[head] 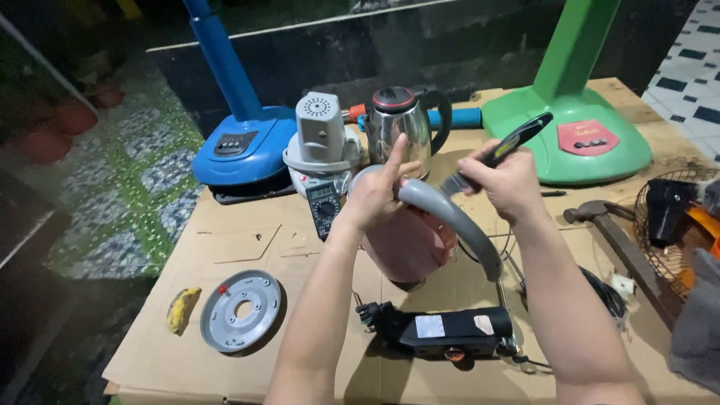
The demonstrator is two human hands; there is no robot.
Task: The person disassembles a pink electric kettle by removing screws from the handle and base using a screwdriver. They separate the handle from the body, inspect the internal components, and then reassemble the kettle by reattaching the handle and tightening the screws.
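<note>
While our left hand point(373, 196) grips the pink kettle point(411, 244) near its top, where the grey handle point(454, 225) begins, we tilt the body up off the cardboard sheet point(247, 247) and hold it over the middle of the bench. Our right hand point(504, 180) is closed around a dark-handled brush point(495, 154), bristles pointing down at the handle's upper end. We judge this to be a cleaning pass over the joint between handle and body; the next stroke calls for a steady left grip and light, short sweeps. Our kettle looks rounded and dull pink, with a long curved grey handle, its underside hidden from us. A grey round plate point(241, 310) lies apart on the cardboard, and a black power unit point(442, 331) sits just below.
</note>
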